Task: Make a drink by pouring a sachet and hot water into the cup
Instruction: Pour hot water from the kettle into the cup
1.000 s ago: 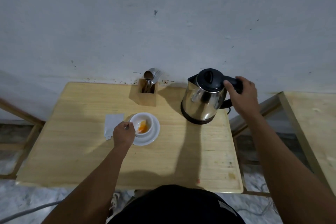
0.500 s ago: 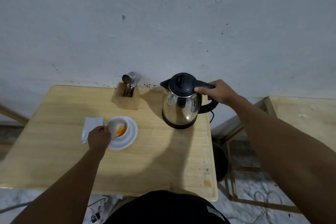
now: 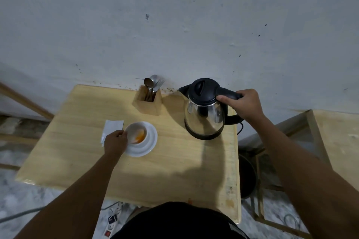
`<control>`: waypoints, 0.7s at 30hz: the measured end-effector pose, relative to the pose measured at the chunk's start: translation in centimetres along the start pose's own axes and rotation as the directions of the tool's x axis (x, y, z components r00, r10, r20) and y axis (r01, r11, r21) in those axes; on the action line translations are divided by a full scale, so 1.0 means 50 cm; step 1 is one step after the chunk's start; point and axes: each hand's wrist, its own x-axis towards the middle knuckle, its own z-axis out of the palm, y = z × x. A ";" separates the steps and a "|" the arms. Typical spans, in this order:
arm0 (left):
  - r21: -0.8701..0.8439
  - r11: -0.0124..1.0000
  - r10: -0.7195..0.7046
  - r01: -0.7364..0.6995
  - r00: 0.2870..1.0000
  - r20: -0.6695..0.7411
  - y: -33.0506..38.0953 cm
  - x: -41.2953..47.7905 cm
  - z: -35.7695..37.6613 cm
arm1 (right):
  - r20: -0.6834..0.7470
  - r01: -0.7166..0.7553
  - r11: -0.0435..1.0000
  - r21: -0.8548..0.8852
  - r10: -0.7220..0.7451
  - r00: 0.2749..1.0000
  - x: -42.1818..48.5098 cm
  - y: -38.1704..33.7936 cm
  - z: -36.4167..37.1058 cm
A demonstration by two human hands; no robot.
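On a pale wooden table (image 3: 174, 170) set against a scuffed grey wall (image 3: 174, 25), seen from above, a white cup (image 3: 134, 126) sits on a white saucer (image 3: 150, 146) left of centre, with orange powder (image 3: 140, 135) lying inside it. The left hand (image 3: 115, 142) grasps the cup's left side with curled fingers. Just beyond that hand, a white sachet (image 3: 113, 127) lies flat on the wood. At the table's far right, the right hand (image 3: 243, 104) is wrapped around the black handle (image 3: 226, 92) of a steel kettle (image 3: 204, 118), which is upright, its spout pointing left; whether its base touches the table is unclear. Between kettle and cup, near the wall, a wooden cutlery holder (image 3: 148, 105) holds spoons (image 3: 149, 82).
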 end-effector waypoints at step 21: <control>-0.195 0.976 0.131 -0.093 0.973 0.190 -0.041 0.029 -0.034 | 0.290 0.194 0.933 -0.302 -0.104 0.951 -0.030 -0.258 0.107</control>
